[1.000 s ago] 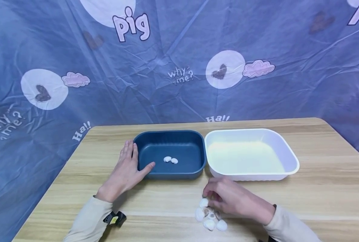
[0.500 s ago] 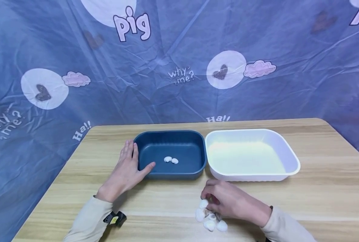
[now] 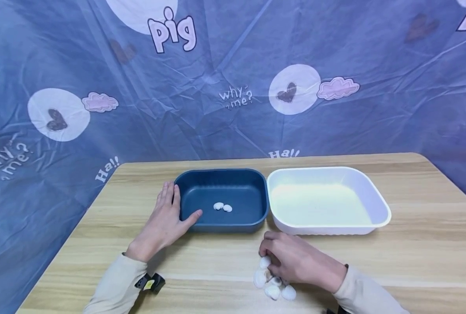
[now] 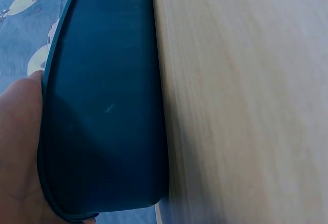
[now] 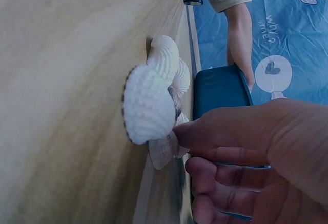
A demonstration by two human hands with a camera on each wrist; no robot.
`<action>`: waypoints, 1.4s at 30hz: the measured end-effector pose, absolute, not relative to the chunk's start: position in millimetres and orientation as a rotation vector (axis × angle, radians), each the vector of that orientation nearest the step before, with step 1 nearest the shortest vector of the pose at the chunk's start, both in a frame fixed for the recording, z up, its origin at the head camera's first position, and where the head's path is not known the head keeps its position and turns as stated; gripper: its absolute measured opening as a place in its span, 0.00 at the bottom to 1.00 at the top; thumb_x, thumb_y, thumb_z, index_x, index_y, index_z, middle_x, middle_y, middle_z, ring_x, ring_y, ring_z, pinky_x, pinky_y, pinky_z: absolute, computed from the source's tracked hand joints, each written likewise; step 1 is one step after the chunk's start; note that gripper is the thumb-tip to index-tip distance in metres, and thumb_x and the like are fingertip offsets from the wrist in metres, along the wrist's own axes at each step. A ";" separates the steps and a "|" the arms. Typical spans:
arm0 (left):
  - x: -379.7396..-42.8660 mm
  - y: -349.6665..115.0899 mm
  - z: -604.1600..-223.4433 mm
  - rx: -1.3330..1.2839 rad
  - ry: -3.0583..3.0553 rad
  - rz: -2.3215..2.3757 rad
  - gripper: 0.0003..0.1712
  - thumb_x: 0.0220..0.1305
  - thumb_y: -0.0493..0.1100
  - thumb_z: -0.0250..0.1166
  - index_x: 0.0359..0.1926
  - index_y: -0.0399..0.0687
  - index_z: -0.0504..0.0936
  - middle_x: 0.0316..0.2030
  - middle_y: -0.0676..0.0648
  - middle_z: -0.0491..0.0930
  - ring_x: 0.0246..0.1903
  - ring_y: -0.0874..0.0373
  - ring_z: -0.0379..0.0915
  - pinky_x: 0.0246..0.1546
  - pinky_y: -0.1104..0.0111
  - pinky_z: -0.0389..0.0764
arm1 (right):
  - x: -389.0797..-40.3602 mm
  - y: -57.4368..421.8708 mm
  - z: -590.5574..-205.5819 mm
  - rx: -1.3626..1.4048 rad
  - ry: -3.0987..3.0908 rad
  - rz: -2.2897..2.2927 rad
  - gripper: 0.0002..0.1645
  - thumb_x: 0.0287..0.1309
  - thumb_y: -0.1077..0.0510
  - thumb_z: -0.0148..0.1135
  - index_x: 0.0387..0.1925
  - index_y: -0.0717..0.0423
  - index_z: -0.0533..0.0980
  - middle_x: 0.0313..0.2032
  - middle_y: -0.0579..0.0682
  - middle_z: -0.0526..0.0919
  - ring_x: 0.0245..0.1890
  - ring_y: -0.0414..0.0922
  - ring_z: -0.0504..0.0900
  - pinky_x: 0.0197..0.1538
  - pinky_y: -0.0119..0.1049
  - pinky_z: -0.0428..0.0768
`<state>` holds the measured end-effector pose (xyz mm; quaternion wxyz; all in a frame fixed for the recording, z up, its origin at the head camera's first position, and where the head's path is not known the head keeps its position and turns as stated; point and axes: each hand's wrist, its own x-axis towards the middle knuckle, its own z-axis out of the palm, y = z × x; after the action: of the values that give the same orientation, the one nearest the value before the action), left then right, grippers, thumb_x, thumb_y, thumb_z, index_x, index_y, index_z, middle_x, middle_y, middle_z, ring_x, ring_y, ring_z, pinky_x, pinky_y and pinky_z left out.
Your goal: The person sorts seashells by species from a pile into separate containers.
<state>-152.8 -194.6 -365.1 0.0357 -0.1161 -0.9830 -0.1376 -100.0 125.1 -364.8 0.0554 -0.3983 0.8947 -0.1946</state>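
My left hand (image 3: 164, 222) rests at the left end of the dark blue basin (image 3: 193, 227), fingers extended along its rim and the thumb over the front edge. In the left wrist view, this hand (image 4: 20, 147) lies against the basin's rim. My right hand (image 3: 301, 259) reaches down over a small pile of white seashells (image 3: 272, 291), thumb and fingers bent around its near side. In the right wrist view the thumb (image 5: 192, 133) touches the pile beside a large ribbed shell (image 5: 148, 105); I cannot tell whether the fingers pinch a shell.
Two white shells (image 3: 222, 207) lie inside the blue basin. A white basin (image 3: 331, 230) stands right beside it. Both are on a wooden table (image 3: 213, 270), with a printed blue cloth (image 3: 201, 109) hanging behind.
My right hand has shifted slightly left at the pile, its fingers moving among the shells. The left hand stays in place on the basin.
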 end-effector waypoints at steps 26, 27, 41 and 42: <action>-155.0 -191.5 -363.6 -0.341 -3.023 -0.421 0.62 0.63 0.75 0.47 0.71 0.23 0.44 0.73 0.28 0.37 0.73 0.36 0.29 0.71 0.48 0.40 | -104.3 121.2 -323.3 -1.290 2.687 -0.738 0.09 0.48 0.59 0.69 0.35 0.48 0.80 0.34 0.37 0.73 0.26 0.31 0.68 0.28 0.24 0.71; -155.1 -191.4 -363.5 -0.342 -3.021 -0.420 0.62 0.63 0.75 0.47 0.71 0.23 0.44 0.73 0.28 0.37 0.73 0.36 0.29 0.71 0.48 0.40 | -105.3 120.2 -322.3 -1.318 2.695 -0.751 0.09 0.48 0.59 0.69 0.34 0.48 0.80 0.34 0.37 0.74 0.26 0.31 0.69 0.28 0.23 0.70; -154.1 -188.9 -363.2 -0.327 -3.022 -0.415 0.62 0.62 0.75 0.47 0.71 0.23 0.45 0.73 0.28 0.37 0.73 0.37 0.29 0.71 0.47 0.41 | -159.6 67.1 -301.7 -1.412 2.743 -0.797 0.08 0.54 0.57 0.68 0.37 0.54 0.81 0.34 0.44 0.77 0.24 0.35 0.71 0.31 0.28 0.73; -154.1 -188.1 -363.1 -0.327 -3.023 -0.417 0.62 0.62 0.76 0.46 0.71 0.23 0.45 0.73 0.28 0.37 0.73 0.37 0.29 0.71 0.48 0.42 | -165.0 62.8 -303.2 -1.383 2.750 -0.789 0.08 0.53 0.57 0.68 0.37 0.53 0.81 0.35 0.45 0.77 0.25 0.35 0.72 0.31 0.29 0.73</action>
<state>-154.1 -188.1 -363.1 0.0365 -0.1065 -0.9843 -0.1357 -165.0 62.8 -303.2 -0.0179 -0.4351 0.8653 -0.2482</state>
